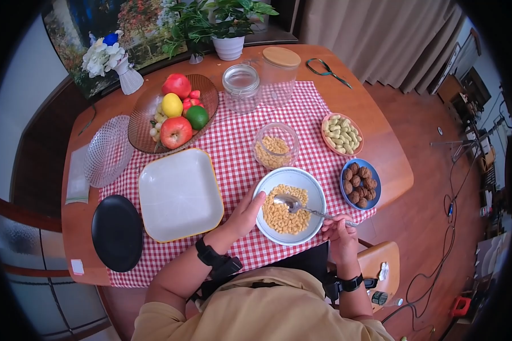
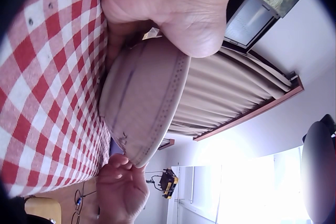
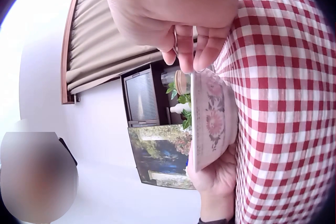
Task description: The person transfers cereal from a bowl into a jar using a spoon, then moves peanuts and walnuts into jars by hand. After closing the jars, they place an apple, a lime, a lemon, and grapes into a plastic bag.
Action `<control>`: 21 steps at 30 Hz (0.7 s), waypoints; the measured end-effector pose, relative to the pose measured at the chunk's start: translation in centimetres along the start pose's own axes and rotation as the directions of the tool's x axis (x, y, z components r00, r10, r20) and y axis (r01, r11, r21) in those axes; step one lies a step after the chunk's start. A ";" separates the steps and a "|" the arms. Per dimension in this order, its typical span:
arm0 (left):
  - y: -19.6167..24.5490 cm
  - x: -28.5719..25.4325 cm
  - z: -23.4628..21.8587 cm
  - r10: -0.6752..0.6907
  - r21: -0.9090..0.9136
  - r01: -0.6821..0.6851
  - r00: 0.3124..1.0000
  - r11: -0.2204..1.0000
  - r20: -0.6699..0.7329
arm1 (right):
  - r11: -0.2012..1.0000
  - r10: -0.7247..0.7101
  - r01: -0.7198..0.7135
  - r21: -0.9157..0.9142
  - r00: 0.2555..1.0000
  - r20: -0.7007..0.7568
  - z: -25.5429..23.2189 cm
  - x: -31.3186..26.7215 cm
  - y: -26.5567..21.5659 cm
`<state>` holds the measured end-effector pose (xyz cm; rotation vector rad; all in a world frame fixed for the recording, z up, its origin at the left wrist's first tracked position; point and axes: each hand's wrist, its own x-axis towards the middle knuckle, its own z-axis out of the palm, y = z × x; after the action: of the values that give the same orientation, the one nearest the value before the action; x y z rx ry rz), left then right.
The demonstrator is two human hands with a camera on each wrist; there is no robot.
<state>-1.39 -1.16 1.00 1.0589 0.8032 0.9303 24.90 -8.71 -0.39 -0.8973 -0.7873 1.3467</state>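
A white bowl with a blue rim stands at the table's near edge, part filled with small tan curved pieces. At its left side my left hand grips it, thumb at the rim, the other fingers lower against the outer wall. My right hand pinches the handle of a metal spoon over the bowl's right rim, and the spoon's head rests among the pieces. Flowers decorate the bowl's outside in the right wrist view. Just beyond it stands a clear glass container holding similar tan pieces.
A blue bowl of walnuts and a pink dish of peanuts lie to the right. On the left are a white square plate, a black oval plate and a fruit basket. Glass jars stand behind.
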 end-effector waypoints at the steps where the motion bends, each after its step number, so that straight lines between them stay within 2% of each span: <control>1: 0.0 0.0 -0.1 -0.008 0.009 0.008 1.000 1.000 0.003 | 1.000 0.018 -0.018 0.026 1.000 0.003 0.0 0.0 0.1; 11: 0.5 -0.1 0.1 0.009 0.073 -0.007 1.000 0.997 -0.016 | 0.991 0.095 -0.087 0.104 0.992 -0.082 0.4 0.4 -0.7; 17: 0.7 -0.1 0.2 -0.009 0.082 0.011 1.000 0.997 -0.023 | 0.994 0.050 -0.042 0.102 0.996 -0.078 1.2 1.2 -2.2; 20: 0.3 0.0 0.0 0.017 0.055 -0.017 1.000 0.998 0.000 | 0.993 0.006 0.005 0.115 0.995 -0.095 2.0 2.3 -3.4; 21: 0.4 -0.1 0.1 0.012 0.049 -0.012 1.000 0.999 0.001 | 0.994 -0.054 0.061 0.087 0.995 -0.086 2.6 2.8 -3.9</control>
<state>-1.41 -1.17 1.44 1.1075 0.8231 0.9246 24.67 -5.71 4.17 -0.8487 -0.6782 1.2760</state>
